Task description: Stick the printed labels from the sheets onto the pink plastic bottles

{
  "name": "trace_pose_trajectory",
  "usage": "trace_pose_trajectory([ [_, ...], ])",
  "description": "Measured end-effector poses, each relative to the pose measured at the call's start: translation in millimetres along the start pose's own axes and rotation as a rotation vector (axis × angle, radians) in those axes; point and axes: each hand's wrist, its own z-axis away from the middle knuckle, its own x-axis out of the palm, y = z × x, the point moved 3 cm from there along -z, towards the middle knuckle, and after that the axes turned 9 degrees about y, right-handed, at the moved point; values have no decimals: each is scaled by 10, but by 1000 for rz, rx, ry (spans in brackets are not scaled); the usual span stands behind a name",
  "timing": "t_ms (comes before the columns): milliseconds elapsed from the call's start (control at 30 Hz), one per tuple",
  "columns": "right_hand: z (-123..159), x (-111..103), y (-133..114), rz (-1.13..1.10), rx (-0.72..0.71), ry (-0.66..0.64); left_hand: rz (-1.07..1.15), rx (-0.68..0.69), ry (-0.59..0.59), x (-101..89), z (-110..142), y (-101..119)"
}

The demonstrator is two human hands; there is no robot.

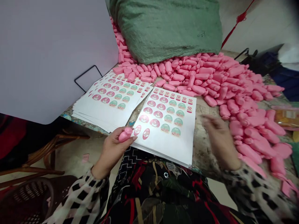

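My left hand [114,149] is closed around a small pink plastic bottle [125,134], close to the lower left corner of a sticker sheet [173,146]. That sheet tops a stack and carries rows of pink and green oval labels, with smaller red labels along its upper edge. Smeared by motion, my right hand [218,140] is over the table to the right of the sheet. Its fingers are too blurred to show whether they hold anything. The nearest bottles of a large pink bottle pile [247,137] lie just to its right.
A second stack of sticker sheets [100,109] lies fanned out on the left. Behind the bottles sits a big green woven sack [168,28]. A pale panel [51,56] stands at the left, with a black wire handle [88,76] beside it. On the floor is a brown plastic basket [30,199].
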Motion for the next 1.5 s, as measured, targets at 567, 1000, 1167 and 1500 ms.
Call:
trace_pose_trajectory([
  [567, 587, 1162, -657, 612, -474, -513, -850, 573, -367, 360, 360, -91],
  [1000, 627, 1167, -700, 610, -522, -547, -741, 615, -360, 374, 438, -251],
  [1167, 639, 1165, -684, 557, -504, -540, -723, 641, -342, 394, 455, -264],
  [1500, 714, 1188, -619, 368, -331, -523, -866, 701, -281, 471, 433, -416],
])
